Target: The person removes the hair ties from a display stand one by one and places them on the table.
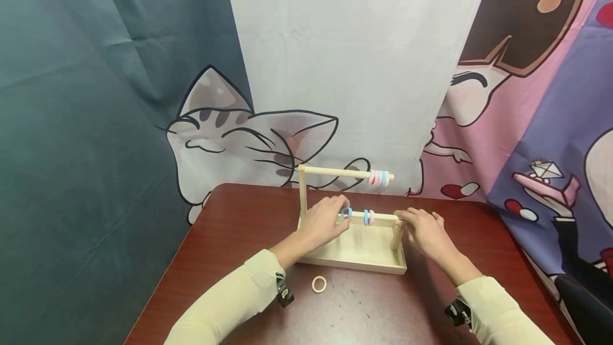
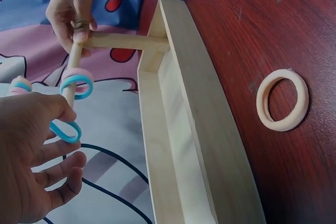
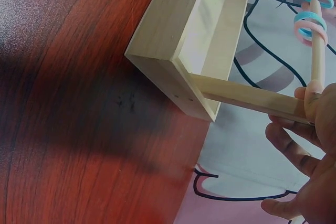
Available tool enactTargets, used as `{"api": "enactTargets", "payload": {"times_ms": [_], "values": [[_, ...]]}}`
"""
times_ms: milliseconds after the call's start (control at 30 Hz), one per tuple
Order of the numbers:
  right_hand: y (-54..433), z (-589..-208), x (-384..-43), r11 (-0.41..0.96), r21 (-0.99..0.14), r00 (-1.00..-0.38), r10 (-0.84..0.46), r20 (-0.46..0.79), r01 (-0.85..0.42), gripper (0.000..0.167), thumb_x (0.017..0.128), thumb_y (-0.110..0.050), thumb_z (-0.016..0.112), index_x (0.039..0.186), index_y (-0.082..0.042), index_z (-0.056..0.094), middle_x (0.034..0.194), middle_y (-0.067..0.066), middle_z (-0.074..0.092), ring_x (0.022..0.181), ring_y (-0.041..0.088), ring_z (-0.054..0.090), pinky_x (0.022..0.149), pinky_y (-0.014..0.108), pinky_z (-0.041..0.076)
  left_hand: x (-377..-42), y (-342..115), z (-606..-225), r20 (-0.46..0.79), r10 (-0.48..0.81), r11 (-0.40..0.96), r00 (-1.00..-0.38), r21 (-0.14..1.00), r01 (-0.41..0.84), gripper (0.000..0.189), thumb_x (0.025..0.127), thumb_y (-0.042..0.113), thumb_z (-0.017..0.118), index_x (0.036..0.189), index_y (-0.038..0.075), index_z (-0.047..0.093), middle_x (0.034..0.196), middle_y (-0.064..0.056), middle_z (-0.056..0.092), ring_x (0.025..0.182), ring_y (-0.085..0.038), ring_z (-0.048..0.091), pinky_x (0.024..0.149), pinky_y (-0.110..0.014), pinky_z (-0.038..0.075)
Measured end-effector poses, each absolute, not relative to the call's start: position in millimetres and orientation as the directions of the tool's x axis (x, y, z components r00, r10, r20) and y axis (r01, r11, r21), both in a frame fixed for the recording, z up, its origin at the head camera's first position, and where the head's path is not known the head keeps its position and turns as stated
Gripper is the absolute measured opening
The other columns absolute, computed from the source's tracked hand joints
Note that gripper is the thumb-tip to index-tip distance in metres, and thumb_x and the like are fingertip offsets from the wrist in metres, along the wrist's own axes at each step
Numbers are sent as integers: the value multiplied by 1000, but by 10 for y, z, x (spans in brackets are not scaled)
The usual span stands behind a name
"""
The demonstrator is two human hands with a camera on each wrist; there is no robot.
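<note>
1. At about twelve o'clock on the dark red table (image 1: 249,238) sits the wooden stand (image 1: 356,244), its shallow tray at the bottom.
2. Over the tray, the left hand (image 1: 325,220) lies at ten o'clock from the tray's middle; its thumb and fingertips pinch a blue band (image 2: 68,139) beside the lower rod (image 1: 386,217), and its other fingers are loosely bent. I cannot tell whether that band encircles the rod.
3. At three o'clock, the right hand (image 1: 421,233) grips the lower rod's end, where it meets the short post (image 1: 397,236); some fingers spread away.
4. Between the hands, one blue and one pink band (image 1: 366,218) hang around the lower rod.
5. At twelve o'clock, the upper rod (image 1: 337,171) carries pink and blue bands (image 1: 378,178), bunched near its right end.
6. Between seven and eight o'clock, a wooden ring (image 2: 303,98) lies flat on the table, apart from the tray.
</note>
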State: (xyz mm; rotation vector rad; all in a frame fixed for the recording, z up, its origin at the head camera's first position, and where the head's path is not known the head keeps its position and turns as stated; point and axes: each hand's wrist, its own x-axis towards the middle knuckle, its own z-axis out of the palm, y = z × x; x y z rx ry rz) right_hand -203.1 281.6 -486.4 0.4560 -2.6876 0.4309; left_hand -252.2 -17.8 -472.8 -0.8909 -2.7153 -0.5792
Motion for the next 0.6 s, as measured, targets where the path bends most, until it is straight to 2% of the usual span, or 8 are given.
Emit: {"api": "enactTargets", "payload": {"times_ms": [133, 300, 467, 600], "values": [[2820, -4861, -2033, 901, -230, -875, -253, 412, -369, 21, 99, -4, 76, 118, -12, 81, 106, 8, 80, 105, 39, 76, 96, 87, 44, -2513, -227, -4737, 319, 526, 737, -789, 292, 610, 28, 96, 22, 78, 122, 17, 69, 108, 0, 76, 98, -18, 68, 79, -34, 58], [2826, -4849, -2043, 899, -227, -872, -259, 415, -375, 21, 99, -6, 76, 119, -11, 80, 107, 9, 80, 105, 40, 76, 96, 86, 43, -2500, -315, -4773, 304, 534, 752, -789, 255, 607, 30, 95, 18, 80, 124, 18, 71, 114, 1, 77, 102, -19, 70, 88, -35, 60], [2820, -4837, -2038, 899, -225, -873, -260, 413, -374, 20, 99, -7, 78, 119, -11, 81, 108, 9, 81, 106, 40, 76, 96, 87, 44, -2470, -400, -4825, 287, 543, 762, -789, 226, 607, 31, 97, 21, 81, 126, 20, 72, 119, 2, 77, 106, -18, 73, 90, -36, 62], [2816, -4823, -2023, 902, -230, -883, -259, 392, -366, 21, 100, -7, 77, 120, -10, 81, 110, 10, 81, 108, 41, 76, 98, 87, 43, -2428, -454, -4852, 273, 549, 752, -790, 251, 610, 32, 97, 22, 83, 127, 18, 73, 118, 1, 76, 103, -15, 73, 89, -34, 63]]}}
